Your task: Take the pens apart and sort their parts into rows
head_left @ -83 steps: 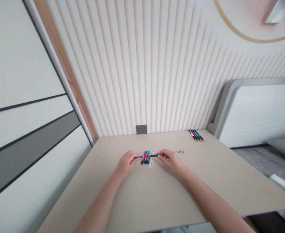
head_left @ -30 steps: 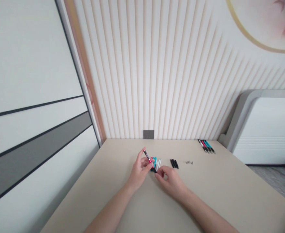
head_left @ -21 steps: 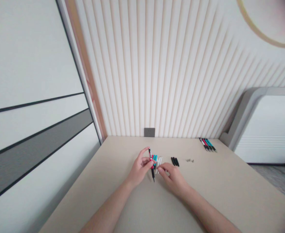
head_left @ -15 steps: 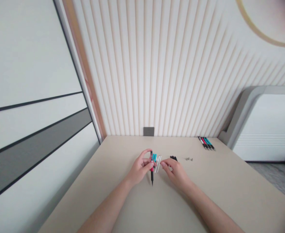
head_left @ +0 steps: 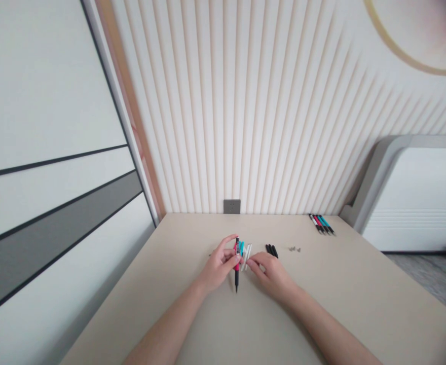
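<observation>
My left hand [head_left: 218, 267] is closed on a red and black pen [head_left: 236, 278], its dark tip pointing down toward me. One finger of that hand rests at the pen's top end. My right hand [head_left: 271, 271] has its thumb and forefinger pinched together, close to the pen's right side. Whatever those fingertips may hold is too small to make out. Thin white sticks [head_left: 249, 250] lie between the two hands, beside teal pen barrels [head_left: 242, 247] partly hidden by my left hand. Black grip-like pieces [head_left: 272, 250] lie just beyond my right hand.
Small silvery pieces [head_left: 294, 249] sit to the right on the beige table [head_left: 208, 329]. Several finished-looking pens [head_left: 322, 224] are lined up near the back right edge. A ribbed wall [head_left: 223, 101] with a dark socket [head_left: 232, 206] borders the back.
My right hand has moved left, bringing its fingertips nearer to the pen and uncovering more of the black pieces. My left hand keeps its hold on the pen.
</observation>
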Demonstrator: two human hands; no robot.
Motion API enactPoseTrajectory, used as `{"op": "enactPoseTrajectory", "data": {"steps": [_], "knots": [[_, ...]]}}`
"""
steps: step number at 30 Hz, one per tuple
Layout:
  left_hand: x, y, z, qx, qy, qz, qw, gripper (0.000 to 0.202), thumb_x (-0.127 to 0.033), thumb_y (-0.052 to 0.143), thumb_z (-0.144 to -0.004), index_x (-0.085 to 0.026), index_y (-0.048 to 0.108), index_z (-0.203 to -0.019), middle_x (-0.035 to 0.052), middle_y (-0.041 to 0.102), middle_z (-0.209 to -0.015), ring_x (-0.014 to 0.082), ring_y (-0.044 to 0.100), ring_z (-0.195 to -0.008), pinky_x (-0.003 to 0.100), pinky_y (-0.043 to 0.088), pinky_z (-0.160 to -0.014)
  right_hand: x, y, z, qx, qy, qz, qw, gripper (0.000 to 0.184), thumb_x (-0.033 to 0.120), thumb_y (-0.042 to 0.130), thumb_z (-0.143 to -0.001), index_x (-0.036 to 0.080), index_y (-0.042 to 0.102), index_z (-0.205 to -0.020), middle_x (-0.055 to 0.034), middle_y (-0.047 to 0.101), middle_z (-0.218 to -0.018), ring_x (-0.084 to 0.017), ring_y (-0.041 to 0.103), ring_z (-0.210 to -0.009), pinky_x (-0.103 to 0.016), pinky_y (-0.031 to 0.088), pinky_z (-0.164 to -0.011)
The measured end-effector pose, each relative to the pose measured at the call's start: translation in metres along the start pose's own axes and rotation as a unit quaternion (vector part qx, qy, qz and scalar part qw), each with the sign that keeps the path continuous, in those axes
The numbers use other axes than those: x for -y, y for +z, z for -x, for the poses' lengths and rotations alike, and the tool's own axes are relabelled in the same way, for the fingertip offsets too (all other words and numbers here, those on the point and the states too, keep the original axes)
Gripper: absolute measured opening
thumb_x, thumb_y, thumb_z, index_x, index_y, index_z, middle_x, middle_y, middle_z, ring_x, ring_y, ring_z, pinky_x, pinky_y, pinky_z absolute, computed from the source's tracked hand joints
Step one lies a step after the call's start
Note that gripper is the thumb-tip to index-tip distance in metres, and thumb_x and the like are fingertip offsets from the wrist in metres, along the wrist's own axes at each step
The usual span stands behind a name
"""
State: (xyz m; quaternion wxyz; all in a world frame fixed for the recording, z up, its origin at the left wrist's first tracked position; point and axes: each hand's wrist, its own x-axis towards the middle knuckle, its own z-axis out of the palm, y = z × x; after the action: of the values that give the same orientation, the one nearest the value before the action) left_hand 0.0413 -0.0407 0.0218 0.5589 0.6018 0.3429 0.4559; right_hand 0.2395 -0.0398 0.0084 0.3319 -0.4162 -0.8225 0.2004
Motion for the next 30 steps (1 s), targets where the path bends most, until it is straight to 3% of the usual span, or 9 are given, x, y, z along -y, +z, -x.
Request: {"op": "enactPoseTrajectory", "data": {"steps": [6,11,18,26,30], "knots": [[-0.0026,0.0007,-0.0001,-0.001,0.007,-0.005,1.0,0.056,-0.035,0.063,-0.087,-0.017,0.039,-0.134,0.002,0.065,-0.079,0.0128,0.058,-0.068,0.025,0.044,-0.069,0.0011,-0.0004,-0.0005,0.008,-0.009,0.01,1.0,0.036,0.035,0.041,-0.099,0.018,0.066,-0.08,-0.0044,0.065,-0.075,-0.016,0.057,-0.072,-0.026,0.039,-0.069],[-0.001,-0.0012,-0.0022,-0.039,0.029,-0.003,0.999,0.067,-0.036,0.061,-0.088,-0.02,0.026,-0.143,0.0027,0.067,-0.086,0.0134,0.059,-0.071,0.027,0.045,-0.075,0.0016,-0.0022,-0.0011,0.016,-0.017,0.021,1.0,0.033,0.031,0.041,-0.099,0.018,0.062,-0.078,-0.0035,0.064,-0.075,-0.015,0.056,-0.073,-0.026,0.038,-0.069],[-0.0011,-0.0044,-0.0038,-0.054,0.024,-0.012,0.998,0.06,-0.036,0.062,-0.087,-0.02,0.032,-0.137,0.0019,0.067,-0.082,0.0134,0.06,-0.069,0.027,0.046,-0.073,0.0037,-0.0044,-0.001,0.029,-0.032,0.024,0.999,0.032,0.029,0.04,-0.099,0.018,0.06,-0.076,-0.0038,0.064,-0.075,-0.015,0.056,-0.074,-0.026,0.038,-0.07],[0.0018,-0.0031,-0.0035,-0.035,0.02,-0.026,0.999,0.056,-0.038,0.062,-0.087,-0.019,0.038,-0.133,0.0006,0.065,-0.078,0.0137,0.059,-0.069,0.026,0.045,-0.072,0.0052,-0.0049,-0.0002,0.04,-0.045,0.022,0.998,0.032,0.03,0.042,-0.099,0.018,0.063,-0.078,-0.0043,0.065,-0.076,-0.016,0.057,-0.074,-0.027,0.039,-0.072],[0.0001,-0.0026,-0.0028,-0.061,0.045,-0.003,0.997,0.065,-0.036,0.06,-0.089,-0.021,0.027,-0.142,0.0023,0.067,-0.087,0.0141,0.062,-0.074,0.029,0.047,-0.078,0.0099,-0.0079,0.0005,0.052,-0.054,0.004,0.997,0.03,0.031,0.041,-0.098,0.018,0.066,-0.086,-0.0055,0.067,-0.079,-0.017,0.058,-0.078,-0.028,0.041,-0.076]]}}
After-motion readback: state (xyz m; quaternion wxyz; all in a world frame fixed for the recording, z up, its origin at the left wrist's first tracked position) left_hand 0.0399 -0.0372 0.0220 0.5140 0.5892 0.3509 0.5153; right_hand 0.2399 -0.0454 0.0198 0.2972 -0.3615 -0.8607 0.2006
